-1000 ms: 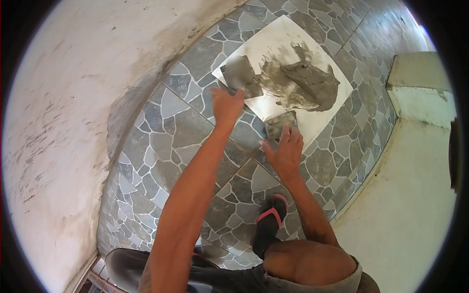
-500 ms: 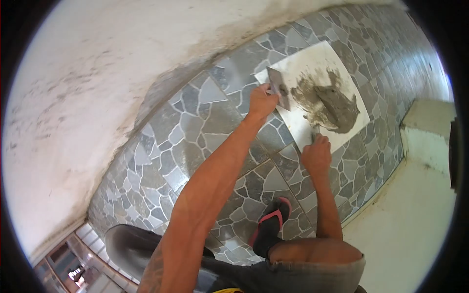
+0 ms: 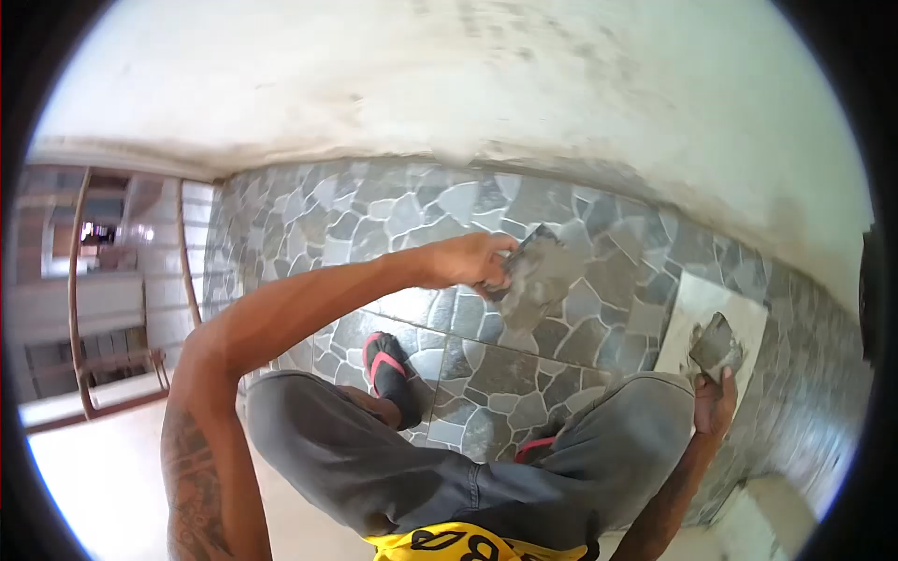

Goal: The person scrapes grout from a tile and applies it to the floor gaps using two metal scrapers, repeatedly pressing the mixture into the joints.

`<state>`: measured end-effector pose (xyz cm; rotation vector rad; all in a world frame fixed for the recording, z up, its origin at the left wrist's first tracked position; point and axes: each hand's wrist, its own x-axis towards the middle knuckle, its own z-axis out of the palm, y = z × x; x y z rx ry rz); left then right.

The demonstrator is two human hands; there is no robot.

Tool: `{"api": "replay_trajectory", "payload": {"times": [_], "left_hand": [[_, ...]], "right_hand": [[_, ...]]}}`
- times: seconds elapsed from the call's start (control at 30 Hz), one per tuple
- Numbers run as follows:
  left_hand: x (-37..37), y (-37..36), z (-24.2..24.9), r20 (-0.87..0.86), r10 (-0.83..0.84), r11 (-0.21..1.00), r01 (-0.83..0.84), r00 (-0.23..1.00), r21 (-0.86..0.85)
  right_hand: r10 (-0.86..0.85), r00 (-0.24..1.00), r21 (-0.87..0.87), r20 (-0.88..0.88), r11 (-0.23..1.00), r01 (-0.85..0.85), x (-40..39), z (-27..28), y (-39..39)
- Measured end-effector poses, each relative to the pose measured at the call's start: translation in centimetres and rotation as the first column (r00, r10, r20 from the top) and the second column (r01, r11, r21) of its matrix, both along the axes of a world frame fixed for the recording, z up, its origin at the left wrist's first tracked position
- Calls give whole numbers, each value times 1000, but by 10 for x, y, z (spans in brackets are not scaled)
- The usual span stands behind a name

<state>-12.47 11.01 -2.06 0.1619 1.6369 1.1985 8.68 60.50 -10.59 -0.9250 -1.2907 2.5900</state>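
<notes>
My left hand point(image 3: 477, 262) is closed on a flat rectangular trowel point(image 3: 527, 262), tilted, with a lump of wet grey mortar point(image 3: 547, 285) on its face. At the right, my right hand point(image 3: 716, 404) grips a smaller pointed trowel point(image 3: 715, 348), its grey blade over a white board point(image 3: 713, 297). Some mortar shows on the board around that blade. The handles are mostly hidden in my fingers.
Stone-patterned floor tiles point(image 3: 383, 210) run along a stained white wall point(image 3: 421, 84). My feet in red flip-flops point(image 3: 379, 360) are below. A barred opening point(image 3: 103, 280) is at the left, and a pale ledge point(image 3: 767, 519) at the lower right.
The view has swung toward the left and the barred opening. The left trowel, bare-looking before, now carries mortar away from the board. The right hand's pointed blade is now raised into view.
</notes>
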Motion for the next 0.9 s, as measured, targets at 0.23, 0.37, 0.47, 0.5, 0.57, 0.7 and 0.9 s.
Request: {"api": "replay_trajectory", "payload": {"times": [0.23,0.37,0.47,0.5,0.57,0.7,0.9], "left_hand": [[143,-139,-11,347,718,601,-789,603,128],[208,-158,-44,395,874,254,-959,284,128],[237,-170,-76,368,916,103,-981,159,167],[241,-170,-72,336,939,41,-993,76,110],[252,-180,-80,282,959,-29,-991,9,133],[277,-214,-82,136,962,-255,-960,-239,115],[344,-358,-65,-149,954,-229,-952,-261,203]], "right_hand": [[476,879,179,-26,867,-464,-178,22,-118],[847,530,156,-44,529,-834,-219,71,-258],[954,299,212,29,286,-934,-216,101,-348],[969,244,198,29,234,-952,-215,100,-365],[990,137,166,31,130,-978,-212,95,-394],[999,-8,136,45,-14,-991,-209,90,-427],[986,-67,127,150,-87,-988,-227,90,-413]]}}
